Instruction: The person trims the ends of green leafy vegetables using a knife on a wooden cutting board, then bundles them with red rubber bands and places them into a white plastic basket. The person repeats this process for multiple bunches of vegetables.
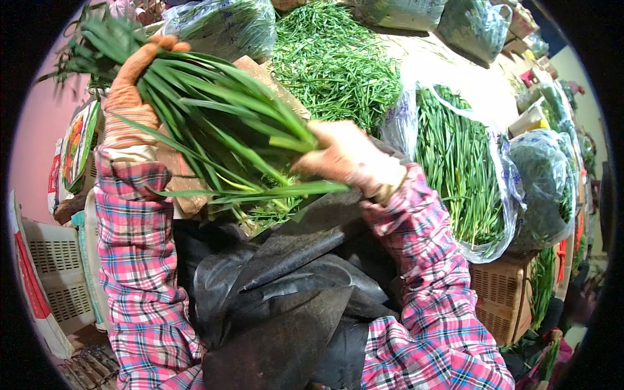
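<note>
A bunch of long flat green leaves, like garlic chives (pixel 209 97), stretches across the upper left in front of me. My left hand (pixel 134 83), in an orange glove, is closed around its leafy part at the upper left. At the other end, my right hand (pixel 336 156), also gloved, has its thumb and fingers at the stalk ends; motion blurs it. Some leaves hang loose below the bunch, over a black apron (pixel 292 278). Close to my right forearm, an open clear plastic bag (pixel 509 195) holds upright chives (pixel 458 161).
A heap of loose green leaves (pixel 336 68) lies beyond my hands. Filled plastic bags (pixel 541 190) stand at the right and along the far edge. Plastic crates (pixel 58 268) are at the left, and another crate (pixel 497 292) is under the bags at the right.
</note>
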`<state>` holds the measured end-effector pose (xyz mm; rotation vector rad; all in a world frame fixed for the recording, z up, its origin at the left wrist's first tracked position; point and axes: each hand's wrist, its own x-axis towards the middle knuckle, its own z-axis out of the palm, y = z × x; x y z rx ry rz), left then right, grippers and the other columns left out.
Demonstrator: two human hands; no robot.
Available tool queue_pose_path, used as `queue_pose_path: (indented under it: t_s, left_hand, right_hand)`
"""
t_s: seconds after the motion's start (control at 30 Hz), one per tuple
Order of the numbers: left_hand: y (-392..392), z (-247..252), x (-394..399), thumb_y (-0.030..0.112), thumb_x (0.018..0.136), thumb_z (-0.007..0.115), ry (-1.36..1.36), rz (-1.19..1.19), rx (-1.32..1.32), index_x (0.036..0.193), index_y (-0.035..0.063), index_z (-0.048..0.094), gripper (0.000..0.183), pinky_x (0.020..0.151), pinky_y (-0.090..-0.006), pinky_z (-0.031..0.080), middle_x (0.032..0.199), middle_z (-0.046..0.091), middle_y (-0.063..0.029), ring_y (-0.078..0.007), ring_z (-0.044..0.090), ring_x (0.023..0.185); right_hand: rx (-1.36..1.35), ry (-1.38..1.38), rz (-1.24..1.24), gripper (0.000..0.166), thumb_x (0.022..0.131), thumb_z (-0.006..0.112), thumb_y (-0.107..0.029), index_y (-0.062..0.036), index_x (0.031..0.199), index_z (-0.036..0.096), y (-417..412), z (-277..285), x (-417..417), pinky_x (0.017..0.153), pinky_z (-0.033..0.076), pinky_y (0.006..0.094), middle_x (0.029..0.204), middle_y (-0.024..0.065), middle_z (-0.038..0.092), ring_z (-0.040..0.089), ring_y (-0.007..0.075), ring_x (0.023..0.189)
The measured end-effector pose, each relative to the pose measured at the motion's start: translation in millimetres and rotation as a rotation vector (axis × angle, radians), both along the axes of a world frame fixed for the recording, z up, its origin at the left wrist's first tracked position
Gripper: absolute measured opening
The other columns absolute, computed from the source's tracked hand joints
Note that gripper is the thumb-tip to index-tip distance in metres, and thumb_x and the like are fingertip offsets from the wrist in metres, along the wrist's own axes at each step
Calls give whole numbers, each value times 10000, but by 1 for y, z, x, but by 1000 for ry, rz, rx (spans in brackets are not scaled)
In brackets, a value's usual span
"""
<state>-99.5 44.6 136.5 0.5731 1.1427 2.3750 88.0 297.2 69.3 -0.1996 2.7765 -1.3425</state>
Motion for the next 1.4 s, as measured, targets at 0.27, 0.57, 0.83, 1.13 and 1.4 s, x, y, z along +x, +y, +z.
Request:
queue_pose_path:
  t_s: [0.27, 0.57, 0.83, 1.13, 1.4]
  left_hand:
    - [-24, -19, -3, 130, 803, 639, -158, 231, -64, 1014, -1, 633, 248, 837, -405, 520, 1021, 644, -137, -267, 625, 926]
    - [16, -23, 32, 182, 840, 553, -218, 519, 28, 1074, 14, 599, 291, 854, -428, 501, 1077, 619, -151, -275, 592, 974]
    - [3, -15, 41, 138, 856, 553, -52, 298, 144, 977, 37, 600, 164, 895, -452, 478, 1027, 622, -155, -298, 587, 980]
    - [106, -31, 96, 140, 733, 692, 223, -216, -338, 932, 26, 654, 232, 815, -271, 457, 903, 655, -75, -138, 593, 899]
    - [84, -25, 98, 246, 773, 688, 464, 297, -530, 998, 23, 620, 323, 790, -250, 455, 930, 642, -56, -137, 582, 887]
  right_hand:
    - [-478, 96, -315, 168, 746, 633, -129, -32, 883, 646, 35, 17, -13, 527, 398, 219, 709, 2, 592, 490, 65, 583]
    - [-1114, -115, -308, 346, 866, 587, -309, -63, 1109, 566, 4, -53, -3, 752, 495, 323, 968, 52, 611, 580, 169, 878]
    - [517, 92, -311, 505, 725, 720, -252, -36, 1146, 544, 66, -10, 5, 889, 452, 367, 1104, 179, 588, 558, 330, 1045]
    - [-522, 167, 220, 390, 832, 616, -300, 2, 1079, 612, 18, 69, -47, 860, 435, 315, 1037, 109, 640, 583, 191, 966]
    - [-521, 661, -308, 223, 841, 550, -161, 20, 947, 627, 56, 69, -20, 767, 478, 305, 849, 103, 653, 617, 191, 785]
